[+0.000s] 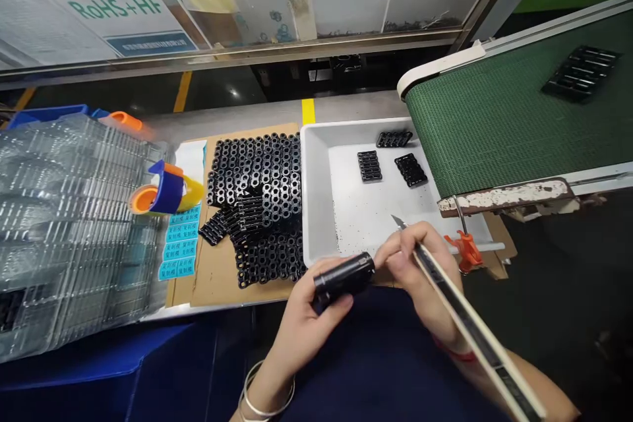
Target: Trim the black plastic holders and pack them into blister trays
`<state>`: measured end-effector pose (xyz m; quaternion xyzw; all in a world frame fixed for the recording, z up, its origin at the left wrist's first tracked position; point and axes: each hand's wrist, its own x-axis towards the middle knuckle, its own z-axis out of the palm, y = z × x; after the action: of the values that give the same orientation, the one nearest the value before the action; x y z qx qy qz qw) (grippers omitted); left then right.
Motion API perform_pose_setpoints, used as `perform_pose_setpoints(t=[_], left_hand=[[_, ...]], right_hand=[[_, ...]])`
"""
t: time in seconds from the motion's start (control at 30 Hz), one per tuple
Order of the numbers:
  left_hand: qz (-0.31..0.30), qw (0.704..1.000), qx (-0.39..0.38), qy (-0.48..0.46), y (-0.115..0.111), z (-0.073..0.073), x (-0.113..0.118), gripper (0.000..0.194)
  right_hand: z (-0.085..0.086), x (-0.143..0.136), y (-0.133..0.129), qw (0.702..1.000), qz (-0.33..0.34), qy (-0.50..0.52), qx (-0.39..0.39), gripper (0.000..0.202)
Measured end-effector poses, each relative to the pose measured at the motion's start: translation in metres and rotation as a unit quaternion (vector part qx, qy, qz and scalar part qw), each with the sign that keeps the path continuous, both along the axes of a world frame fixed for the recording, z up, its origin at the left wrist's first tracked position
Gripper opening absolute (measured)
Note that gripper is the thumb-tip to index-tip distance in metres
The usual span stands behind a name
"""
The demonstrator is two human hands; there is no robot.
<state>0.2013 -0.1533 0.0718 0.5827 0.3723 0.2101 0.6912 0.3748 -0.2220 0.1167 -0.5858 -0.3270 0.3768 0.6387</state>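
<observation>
My left hand [304, 326] is closed around a black plastic part [345, 275], held tilted in front of the white tray's near edge. In my right hand [429, 270] is a craft knife [467, 316]; its long pale handle runs back over my forearm. The knife's pointed blade [398, 221] sticks out past my fingers, up and to the left, over the tray. My right fingertips are close to the right end of the black part; I cannot tell whether they touch it.
The white tray [315, 194] holds several black parts and dark specks. Left of it, rows of black parts [257, 171] cover cardboard [217, 280]. Clear plastic trays [74, 231] are stacked far left, near tape rolls [168, 191]. At right, a green conveyor [494, 119] carries black parts [581, 72]; an orange clamp [465, 250] sits below.
</observation>
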Motion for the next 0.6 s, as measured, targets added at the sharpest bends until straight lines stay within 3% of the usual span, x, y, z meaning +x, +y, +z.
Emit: perform_pose_setpoints(t=[0.1,0.17,0.23,0.33,0.5,0.6], left_hand=[[0.104,0.967,-0.230,-0.031,-0.002,0.004,0.004,0.050],[0.122,0.931,-0.337,-0.068,-0.003,0.009,0.008,0.059],[0.128,0.899,-0.409,-0.096,-0.004,0.014,0.011,0.063],[0.113,0.864,-0.475,-0.125,-0.007,0.018,0.015,0.060],[0.018,0.843,-0.508,-0.176,-0.013,0.018,0.016,0.050],[0.014,0.833,-0.521,-0.188,-0.017,0.019,0.015,0.038]], right_hand=[[0.001,0.008,-0.006,0.999,-0.020,-0.018,0.032,0.030],[0.003,0.011,-0.009,0.999,0.000,-0.030,0.045,0.029],[0.005,0.010,-0.011,0.998,0.035,-0.018,0.043,0.014],[0.008,0.003,-0.011,0.995,0.080,0.022,0.050,0.013],[0.007,-0.009,-0.009,0.988,0.101,0.079,0.082,0.005],[0.008,-0.010,-0.009,0.989,0.102,0.064,0.090,0.008]])
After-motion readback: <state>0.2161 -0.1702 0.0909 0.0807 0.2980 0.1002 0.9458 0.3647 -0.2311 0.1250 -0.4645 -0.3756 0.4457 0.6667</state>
